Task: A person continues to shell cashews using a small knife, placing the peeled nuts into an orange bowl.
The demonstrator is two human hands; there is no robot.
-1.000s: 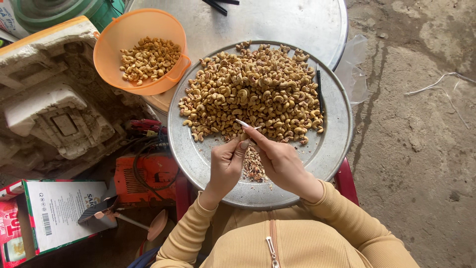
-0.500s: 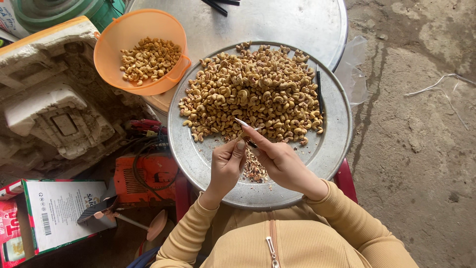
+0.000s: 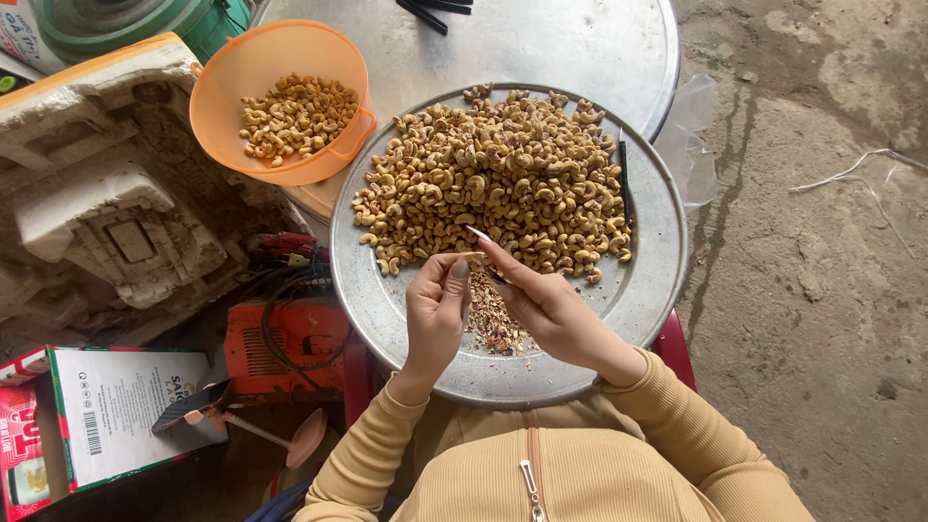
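Note:
A round metal tray [image 3: 648, 290] rests on my lap, heaped with cashew nuts [image 3: 493, 188] across its far half. My left hand [image 3: 437, 309] pinches a single cashew between thumb and fingertips just above the tray's near half. My right hand [image 3: 546, 304] grips a thin small blade [image 3: 478, 233] whose tip touches that nut. Beneath both hands lies a small pile of brown skin peelings [image 3: 495, 324]. An orange plastic bowl [image 3: 237, 145] with peeled cashews [image 3: 298, 116] sits to the far left of the tray.
A second round metal tray [image 3: 541, 43] lies beyond, with black sticks [image 3: 435, 10] at its far edge. A styrofoam block [image 3: 106, 193], an orange tool [image 3: 285, 348], a printed cardboard box [image 3: 106, 411] and a scoop [image 3: 251, 425] are on the left. Bare concrete floor [image 3: 822, 242] is on the right.
Both hands stay over the tray's near half; the fingers and blade shift slightly against the held nut. Nothing else has moved.

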